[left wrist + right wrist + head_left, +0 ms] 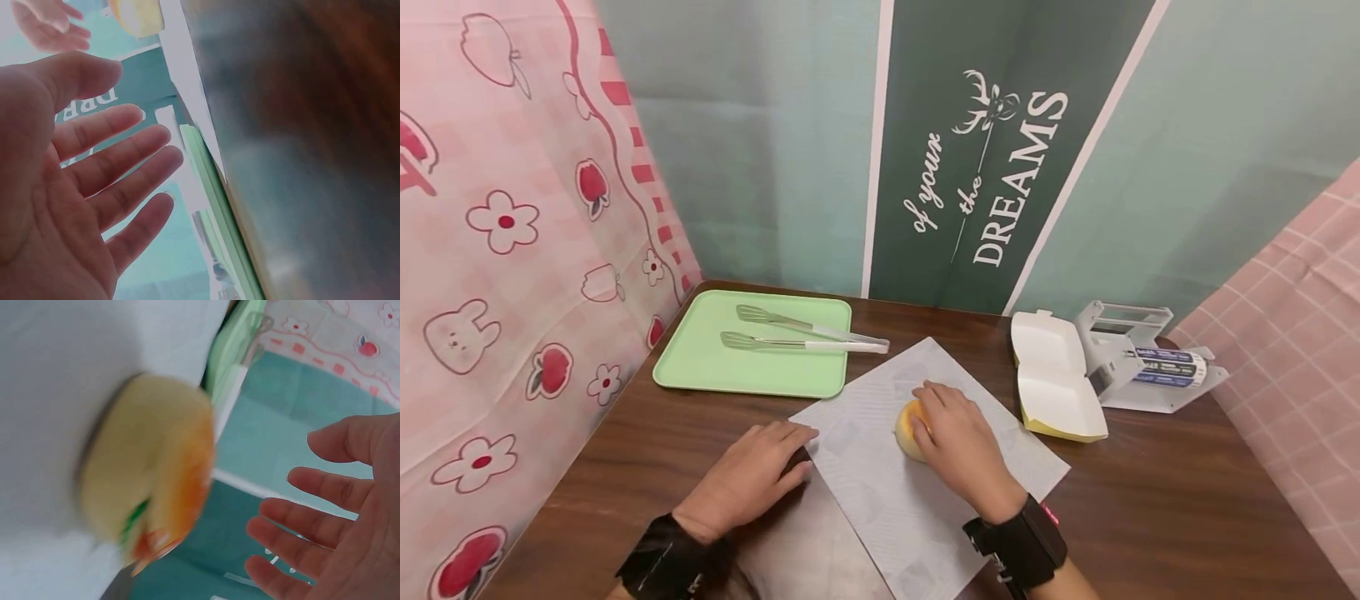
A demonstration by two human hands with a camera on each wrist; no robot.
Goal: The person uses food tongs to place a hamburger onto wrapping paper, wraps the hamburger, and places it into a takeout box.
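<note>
A round filled bun (907, 431), golden on top with pale sides, sits on a white sheet of wrapping paper (865, 483) turned cornerwise. Green and red filling shows at a slit in the bun (150, 469) in the right wrist view. Just over the bun is my right hand (958, 437), its fingers spread loosely and apart from the bread in the right wrist view. My left hand (748, 475) is by the paper's left corner, close over the table, with relaxed fingers and nothing in the palm, as the left wrist view of that hand (81, 175) shows.
A light green tray (700, 358) at the back left carries metal tongs (827, 345) with white handles overhanging its right edge. On the right stand an open white-and-yellow takeaway box (1060, 383) and a clear holder (1123, 321) with a printed roll (1168, 367). Curtains border the brown table (1187, 517).
</note>
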